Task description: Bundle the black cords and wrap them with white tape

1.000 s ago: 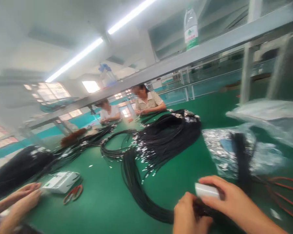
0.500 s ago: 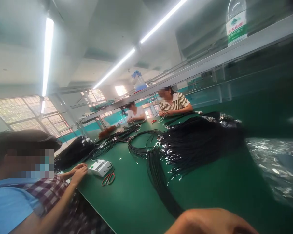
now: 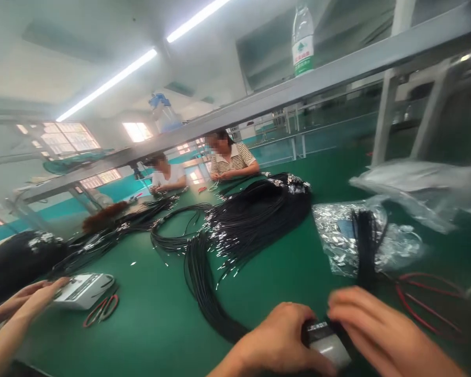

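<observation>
left hand (image 3: 277, 345): mine, low centre of view, curled narrow around one end of a small white-and-black block (image 3: 326, 343) — gripping it, knuckles up.
right hand (image 3: 372, 330): mine, fingers bent over the block's far end and the black wire bundle (image 3: 206, 293) where it comes in under my hands; looks pinched on both, exact grip blurred.
block: sits between my two hands near the table's front edge, dark label on top, pale body below; cannot tell what it is.
wire bundle: long black run from my hands up the green table (image 3: 282, 272) to a big fanned pile (image 3: 259, 214) with shiny metal tips.
progress: judging by the scene, early — the large pile looks unworked, only the strand end at my hands is being handled.
containers: clear plastic bag (image 3: 337, 235) right of the pile, full of small silver pieces, black wires draped over it; second bag (image 3: 412, 183) behind, contents unclear.
red wires (image 3: 424, 298): loose, right of my right hand.
co-worker's hands (image 3: 27, 298): far left, beside a white device (image 3: 82, 288) and red scissors (image 3: 102, 309).
shelf: water bottle (image 3: 302, 42) on top.
</observation>
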{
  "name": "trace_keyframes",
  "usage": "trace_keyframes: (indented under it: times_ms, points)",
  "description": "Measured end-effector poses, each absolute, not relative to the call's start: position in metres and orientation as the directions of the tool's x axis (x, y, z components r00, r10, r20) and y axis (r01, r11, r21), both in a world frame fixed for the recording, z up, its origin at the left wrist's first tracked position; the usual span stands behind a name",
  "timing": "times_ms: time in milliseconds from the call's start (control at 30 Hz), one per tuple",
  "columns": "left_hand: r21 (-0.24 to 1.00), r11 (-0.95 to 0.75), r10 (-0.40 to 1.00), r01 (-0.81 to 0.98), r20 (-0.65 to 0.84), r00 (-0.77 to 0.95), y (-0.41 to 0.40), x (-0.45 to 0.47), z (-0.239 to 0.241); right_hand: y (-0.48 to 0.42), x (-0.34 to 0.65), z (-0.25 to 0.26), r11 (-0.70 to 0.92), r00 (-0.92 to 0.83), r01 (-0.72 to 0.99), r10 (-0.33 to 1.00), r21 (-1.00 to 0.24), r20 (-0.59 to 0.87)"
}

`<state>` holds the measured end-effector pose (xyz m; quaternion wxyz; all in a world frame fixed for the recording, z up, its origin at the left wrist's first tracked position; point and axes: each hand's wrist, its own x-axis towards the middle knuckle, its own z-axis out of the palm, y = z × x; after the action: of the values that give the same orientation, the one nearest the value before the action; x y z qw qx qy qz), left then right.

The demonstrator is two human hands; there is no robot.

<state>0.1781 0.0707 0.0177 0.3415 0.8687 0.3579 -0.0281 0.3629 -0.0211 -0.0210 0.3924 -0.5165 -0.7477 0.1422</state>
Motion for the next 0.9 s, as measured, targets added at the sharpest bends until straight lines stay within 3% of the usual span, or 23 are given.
trace_keyframes:
  times_ms: [67,133,200,367,467,533,600,767,900]
  points:
    - [0.486,-0.563,0.678,0.668,-0.191,0.710,0.063,0.181,0.015,0.002,0.359,0.011,0.337,-0.169,0.769,0.927,-0.544,0.335]
    - [0.418,-0.600,0.716,0.682,-0.101,0.691,0.059,0.184,0.007,0.030,0.353,0.031,0.149,-0.204,0.871,0.977,-0.469,-0.068]
    - [0.373,-0.662,0.700,0.650,-0.001,0.714,0.058,0.184,-0.004,0.055,0.349,0.039,0.117,-0.257,0.870,0.937,-0.479,-0.237]
    - [0.194,-0.769,0.634,0.609,0.356,0.687,0.064,0.176,-0.036,0.096,0.347,0.042,-0.007,-0.351,0.813,0.793,-0.583,-0.499]
    - [0.164,-0.769,0.607,0.618,0.492,0.624,0.067,0.172,-0.052,0.099,0.350,0.041,-0.158,-0.404,0.738,0.675,-0.656,-0.617]
    - [0.205,-0.755,0.620,0.623,0.534,0.575,0.067,0.172,-0.058,0.095,0.354,0.037,-0.225,-0.438,0.684,0.633,-0.694,-0.638]
    - [0.293,-0.714,0.681,0.636,0.505,0.531,0.065,0.174,-0.058,0.088,0.357,0.030,-0.230,-0.438,0.636,0.678,-0.736,-0.590]
    - [0.495,-0.459,0.888,0.738,0.221,0.404,0.056,0.183,-0.042,0.073,0.354,0.017,-0.134,-0.279,0.618,0.884,-0.775,-0.376]
    - [0.580,-0.326,0.926,0.746,0.036,0.376,0.058,0.188,-0.035,0.055,0.337,0.028,0.003,-0.212,0.673,0.959,-0.740,-0.189]
